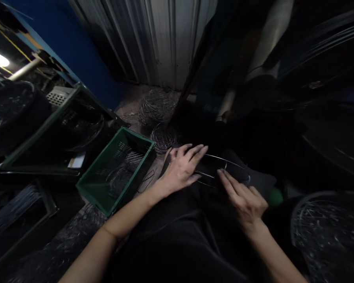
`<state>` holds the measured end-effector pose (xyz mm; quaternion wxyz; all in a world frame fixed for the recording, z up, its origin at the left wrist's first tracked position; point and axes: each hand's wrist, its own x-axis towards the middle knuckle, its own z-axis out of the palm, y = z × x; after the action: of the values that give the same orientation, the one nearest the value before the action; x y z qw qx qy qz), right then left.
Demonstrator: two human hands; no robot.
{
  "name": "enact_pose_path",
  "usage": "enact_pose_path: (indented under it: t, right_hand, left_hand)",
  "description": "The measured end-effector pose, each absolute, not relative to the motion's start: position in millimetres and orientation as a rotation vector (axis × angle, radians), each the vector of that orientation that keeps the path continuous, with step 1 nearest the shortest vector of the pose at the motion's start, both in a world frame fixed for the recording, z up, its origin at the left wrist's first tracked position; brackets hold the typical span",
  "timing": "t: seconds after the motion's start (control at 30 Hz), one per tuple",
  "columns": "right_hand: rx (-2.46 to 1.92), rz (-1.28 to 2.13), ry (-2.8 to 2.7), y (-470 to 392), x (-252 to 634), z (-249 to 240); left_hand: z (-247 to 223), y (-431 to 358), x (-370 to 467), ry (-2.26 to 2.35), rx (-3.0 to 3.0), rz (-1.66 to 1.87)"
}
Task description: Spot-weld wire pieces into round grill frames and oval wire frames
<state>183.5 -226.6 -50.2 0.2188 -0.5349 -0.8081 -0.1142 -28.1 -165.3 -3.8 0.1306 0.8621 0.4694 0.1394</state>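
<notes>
A dark flat board [261,179] lies over my lap, with thin shiny curved wires [228,161] on it, forming a long oval outline. My left hand [181,167] rests across the oval's left end, fingers stretched and spread, thumb apart over the lower wires. From the other side my right hand [244,198] reaches in, index and middle fingers together and the others curled. Its fingertips meet the lower end of a short wire piece [225,166] that crosses near the upper wire. The right thumb is hidden beneath the hand.
On my left stands a green plastic crate [90,181] with wire parts inside. Bundles of wire [157,106] lie on the floor by the corrugated metal wall [165,43]. A round tub [296,212] of metal pieces stands at right; dark machinery fills the upper right.
</notes>
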Motion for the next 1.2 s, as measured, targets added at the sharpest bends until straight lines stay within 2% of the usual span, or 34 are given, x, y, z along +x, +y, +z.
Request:
enact_pose_path:
  t: [0.2, 0.37, 0.67, 1.2]
  right_hand:
    - [-1.533, -0.245, -2.182, -230.1, 179.0, -49.0]
    - [-1.575, -0.454, -2.222, -223.1, 175.2, -40.8]
    - [-1.266, -0.869, -2.124, -196.5, 181.0, -26.4]
    - [-1.023, -0.928, -2.204, -157.4, 190.9, -22.9]
  left_hand:
    - [-7.9, -155.9, -3.5, 1.287, 2.662, 0.285]
    - [-5.0, -144.3, -6.2, 1.287, 2.678, 0.293]
    - [3.2, -122.8, -9.5, 1.33, 2.65, 0.4]
    - [2.5, -110.6, -10.8, 1.316, 2.671, 0.591]
